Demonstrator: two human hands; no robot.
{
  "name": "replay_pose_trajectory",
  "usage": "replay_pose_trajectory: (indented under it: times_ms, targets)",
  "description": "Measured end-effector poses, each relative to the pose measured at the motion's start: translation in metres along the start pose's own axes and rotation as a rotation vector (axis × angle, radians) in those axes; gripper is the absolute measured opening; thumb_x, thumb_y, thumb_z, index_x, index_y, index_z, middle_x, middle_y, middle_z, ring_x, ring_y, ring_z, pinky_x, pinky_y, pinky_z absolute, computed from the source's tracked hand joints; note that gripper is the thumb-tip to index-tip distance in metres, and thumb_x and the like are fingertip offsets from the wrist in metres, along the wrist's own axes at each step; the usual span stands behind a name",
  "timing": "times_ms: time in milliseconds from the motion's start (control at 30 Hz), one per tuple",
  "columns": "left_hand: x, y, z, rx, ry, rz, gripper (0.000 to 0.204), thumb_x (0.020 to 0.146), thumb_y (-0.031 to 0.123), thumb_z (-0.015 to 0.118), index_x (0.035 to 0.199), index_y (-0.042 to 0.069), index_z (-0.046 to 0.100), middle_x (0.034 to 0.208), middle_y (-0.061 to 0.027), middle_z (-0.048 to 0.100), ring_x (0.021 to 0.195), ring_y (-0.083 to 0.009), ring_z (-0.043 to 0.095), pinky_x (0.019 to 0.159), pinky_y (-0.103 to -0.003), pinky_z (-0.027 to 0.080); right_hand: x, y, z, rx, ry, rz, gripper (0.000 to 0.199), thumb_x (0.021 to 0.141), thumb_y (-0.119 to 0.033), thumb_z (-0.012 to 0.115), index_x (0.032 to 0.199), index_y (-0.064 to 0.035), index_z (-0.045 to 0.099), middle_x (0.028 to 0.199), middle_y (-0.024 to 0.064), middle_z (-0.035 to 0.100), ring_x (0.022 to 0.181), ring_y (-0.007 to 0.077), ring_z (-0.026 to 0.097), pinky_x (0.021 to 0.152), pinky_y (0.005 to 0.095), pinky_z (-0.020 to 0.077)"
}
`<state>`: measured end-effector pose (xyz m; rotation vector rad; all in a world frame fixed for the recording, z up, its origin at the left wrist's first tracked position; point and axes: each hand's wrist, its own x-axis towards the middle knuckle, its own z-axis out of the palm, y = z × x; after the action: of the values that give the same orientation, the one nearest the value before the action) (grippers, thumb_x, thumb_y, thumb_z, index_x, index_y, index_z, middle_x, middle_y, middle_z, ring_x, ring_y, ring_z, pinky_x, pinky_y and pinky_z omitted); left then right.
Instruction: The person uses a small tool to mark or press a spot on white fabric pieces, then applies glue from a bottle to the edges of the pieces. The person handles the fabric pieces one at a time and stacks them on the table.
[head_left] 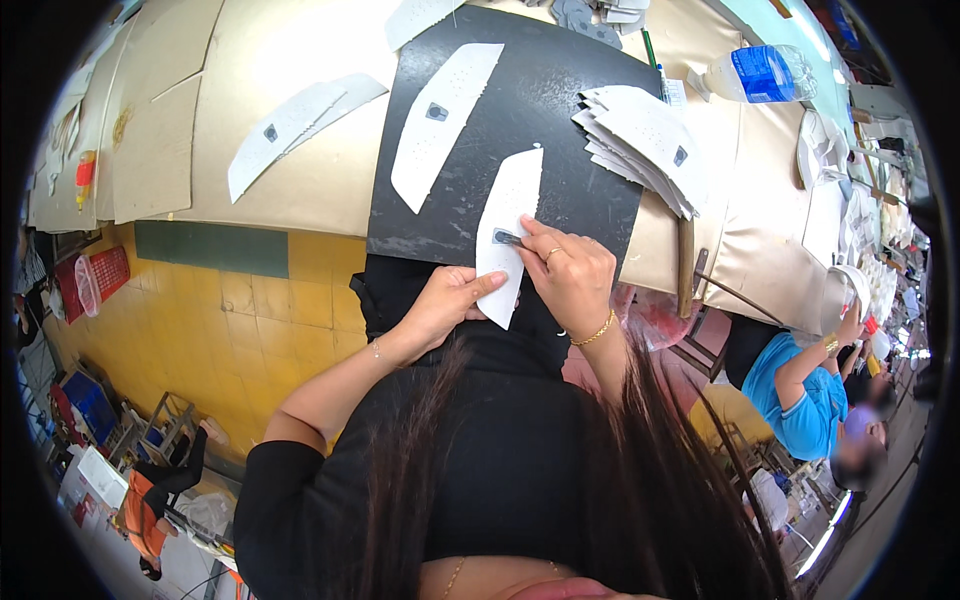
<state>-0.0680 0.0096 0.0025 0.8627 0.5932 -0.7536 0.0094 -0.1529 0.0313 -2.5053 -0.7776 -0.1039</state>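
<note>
A white curved panel with small holes and a dark grey patch extends over the near edge of a black mat. My left hand grips its lower end, thumb on top and fingers underneath. The fingers of my right hand are closed on a thin dark tool, whose tip meets the grey patch; its exact kind is unclear. Another white panel with a similar patch lies farther up the mat. A fanned stack of white panels rests across the mat's right edge.
Two overlapping white panels lie on the table at left. To the right are a blue-labelled plastic bottle, a green pen and a wooden handle at the table edge. A co-worker in a blue shirt is at far right.
</note>
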Motion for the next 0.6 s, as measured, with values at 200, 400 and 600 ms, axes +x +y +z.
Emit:
replay_pose_trajectory:
  times_ms: [200,400,600]
  targets:
    - [0.0011,-0.0042,0.0021,-0.017,0.024,0.024,0.033,0.094,0.022,0.056,0.106,-0.008,0.061,0.094,-0.0136,0.067,0.086,-0.0179,0.067,0.077,-0.031,0.056,0.004,0.0031,-0.0019,-0.014,-0.032,-0.085,0.013,0.067,-0.01,0.075,0.076,-0.0068,0.066,0.092,0.0011,0.071,0.061,0.0155,0.064,0.057,0.0285,0.0481]
    - [0.0008,-0.0013,0.0025,-0.005,0.023,-0.002,0.033,0.094,0.022,0.056,0.106,-0.008,0.061,0.093,-0.0135,0.067,0.085,-0.0179,0.067,0.076,-0.031,0.056,0.0052,0.0022,-0.0034,-0.029,-0.055,-0.09,0.014,0.067,-0.01,0.075,0.078,-0.0069,0.066,0.092,0.0009,0.071,0.062,0.0153,0.063,0.058,0.0288,0.048]
    - [0.0009,0.0,0.0017,-0.046,0.025,-0.019,0.033,0.092,0.023,0.06,0.102,-0.008,0.063,0.091,-0.0125,0.068,0.081,-0.0157,0.067,0.075,-0.029,0.056,0.0059,0.001,-0.0046,-0.055,-0.109,-0.064,0.015,0.068,-0.01,0.075,0.079,-0.0075,0.065,0.094,0.001,0.071,0.062,0.0153,0.062,0.059,0.0292,0.0479]
